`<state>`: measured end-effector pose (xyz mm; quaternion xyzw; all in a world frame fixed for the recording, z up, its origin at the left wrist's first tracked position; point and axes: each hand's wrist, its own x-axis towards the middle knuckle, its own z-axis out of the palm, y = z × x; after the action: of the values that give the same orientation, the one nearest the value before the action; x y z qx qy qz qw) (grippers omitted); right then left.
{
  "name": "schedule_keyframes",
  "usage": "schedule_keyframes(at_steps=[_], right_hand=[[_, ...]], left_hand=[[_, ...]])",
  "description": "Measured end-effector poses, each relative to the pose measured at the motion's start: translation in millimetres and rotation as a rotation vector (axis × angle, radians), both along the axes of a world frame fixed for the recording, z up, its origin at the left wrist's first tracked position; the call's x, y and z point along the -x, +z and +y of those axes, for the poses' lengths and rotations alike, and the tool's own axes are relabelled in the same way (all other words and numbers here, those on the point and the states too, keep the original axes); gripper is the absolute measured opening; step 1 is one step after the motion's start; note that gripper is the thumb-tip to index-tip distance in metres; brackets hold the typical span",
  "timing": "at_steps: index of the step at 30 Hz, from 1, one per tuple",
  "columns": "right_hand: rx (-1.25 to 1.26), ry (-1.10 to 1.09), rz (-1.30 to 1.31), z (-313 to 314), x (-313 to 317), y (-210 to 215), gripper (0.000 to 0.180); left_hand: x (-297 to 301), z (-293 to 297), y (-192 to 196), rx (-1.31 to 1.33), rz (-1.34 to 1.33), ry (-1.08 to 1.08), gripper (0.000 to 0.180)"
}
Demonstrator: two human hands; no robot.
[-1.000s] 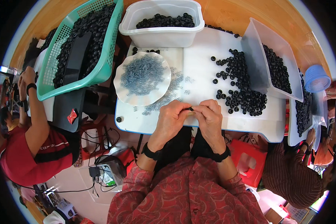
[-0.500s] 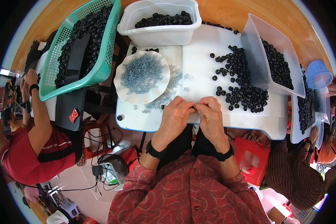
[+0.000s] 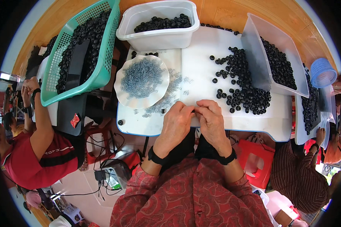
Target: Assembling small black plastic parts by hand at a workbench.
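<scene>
While both hands met at the desk (image 3: 201,72) edge, left hand (image 3: 177,122) and right hand (image 3: 212,121) fingers pinched something tiny between them, handy to the black rings (image 3: 243,96) and plate of clear rings (image 3: 141,81).

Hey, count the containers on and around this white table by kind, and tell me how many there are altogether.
Teal mesh basket: 1
White rectangular tub: 1
Clear tilted bin: 1
White scalloped plate: 1
Small blue mesh cup: 1
Total: 5
</scene>
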<state>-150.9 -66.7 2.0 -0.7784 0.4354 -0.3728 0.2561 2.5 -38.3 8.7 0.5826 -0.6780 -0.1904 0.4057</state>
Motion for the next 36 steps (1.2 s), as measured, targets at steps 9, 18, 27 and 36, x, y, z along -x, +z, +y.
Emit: schedule_keyframes(at_steps=[9, 18, 27, 36], right_hand=[[0.033, 0.004, -0.028, -1, -2, -2, 0.025], [-0.087, -0.064, -0.234, -3, -3, 3, 0.013], [-0.026, -0.038, -0.257, -3, -25, 6, 0.013], [-0.056, 0.156, -0.284, -3, -34, 5, 0.039]], left_hand=[[-3, 0, -2, 0.007, 0.000, -0.007, 0.021], [1, 0, 1, 0.007, 0.070, -0.023, 0.017], [6, -1, 1, 0.013, 0.078, 0.025, 0.010], [8, -3, -3, 0.099, 0.182, -0.044, 0.027]])
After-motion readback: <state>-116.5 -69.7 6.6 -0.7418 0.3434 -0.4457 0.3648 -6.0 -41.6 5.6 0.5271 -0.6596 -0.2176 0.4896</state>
